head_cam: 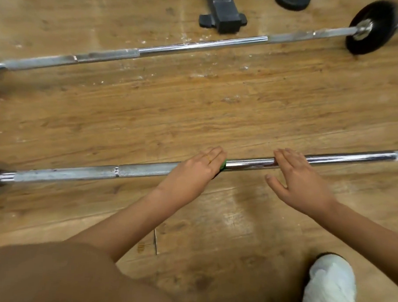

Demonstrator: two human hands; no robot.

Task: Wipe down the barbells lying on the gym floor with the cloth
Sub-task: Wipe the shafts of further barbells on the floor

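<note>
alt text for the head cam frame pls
Left hand presses a green cloth onto the near barbell on a wooden gym floor; right hand lies flat on the bar beside it. A second barbell lies beyond.

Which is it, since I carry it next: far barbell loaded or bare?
Loaded: a black plate sits on the far barbell at its right end. The left end is blurred: cannot tell.

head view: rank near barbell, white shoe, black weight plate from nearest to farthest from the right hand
1. near barbell: touching, under the fingers of the right hand.
2. white shoe: bottom right, nearer the person.
3. black weight plate: far top right.
</note>
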